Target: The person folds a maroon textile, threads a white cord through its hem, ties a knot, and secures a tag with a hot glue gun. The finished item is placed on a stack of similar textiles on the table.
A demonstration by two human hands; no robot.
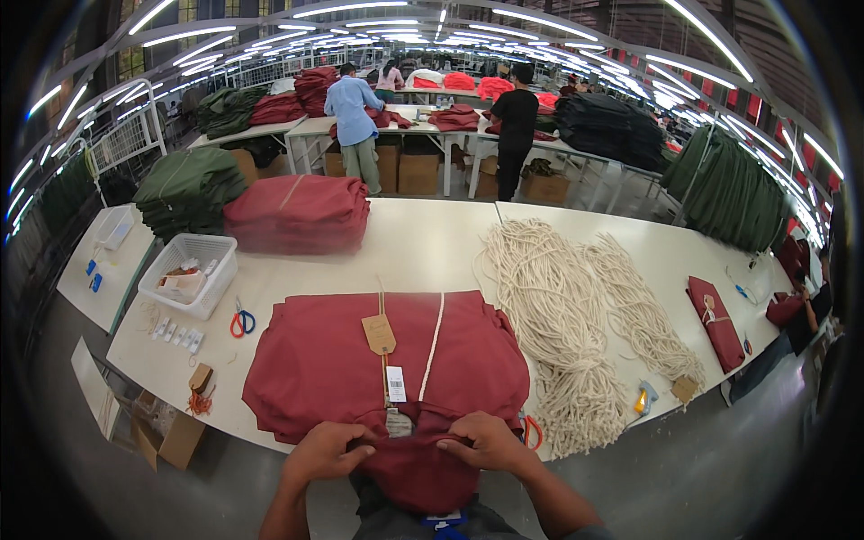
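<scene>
Before me a folded dark red garment (324, 364) lies on a pile of red fabric at the table's near edge. My left hand (334, 449) pinches its near edge between thumb and fingers. On the other side of the neck opening, my right hand (482, 442) grips the same cloth, and a flap hangs down between both hands over the edge. A brown paper tag (379, 334) and a white barcode label (395, 384) rest on the garment, left of a white cord (432, 347). A pale neck label (399, 424) shows just above the held edge.
Bundled cream cords (553, 324) lie right of the garment, near a yellow-grey tagging gun (646, 398). Red-handled scissors (532, 432) touch its right side. Left are scissors (242, 320) and a white plastic basket (190, 273). A red stack (297, 216) stands behind; several people work beyond.
</scene>
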